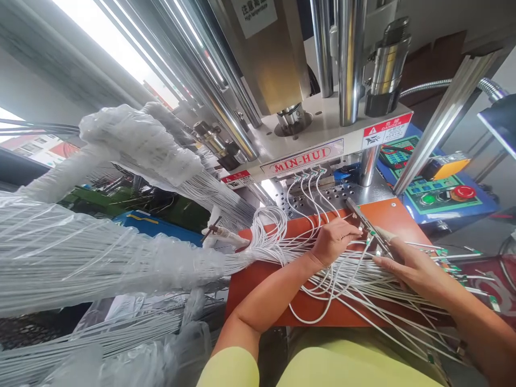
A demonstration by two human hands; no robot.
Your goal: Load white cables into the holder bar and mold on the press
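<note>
My right hand [411, 263] grips a narrow metal bar [363, 217] that slants across the work surface. Small green-and-white connector ends [371, 235] of white cables sit along the bar. At the bar's left side, my left hand [334, 239] is closed in a pinch on the end of a white cable, close to the connectors; its fingertips partly hide that end. Beneath both hands spreads a thick bundle of white cables [342, 279], many tipped with small green boards [441, 251] at the right.
In front stands a press with a plate lettered MIN-HUI [302, 156]; several cables run into its lower die [310, 177]. An orange-brown work surface [258, 295] carries the cables. Plastic-wrapped cable bundles [121, 258] fill the left. A control box [443, 188] with a red button stands right.
</note>
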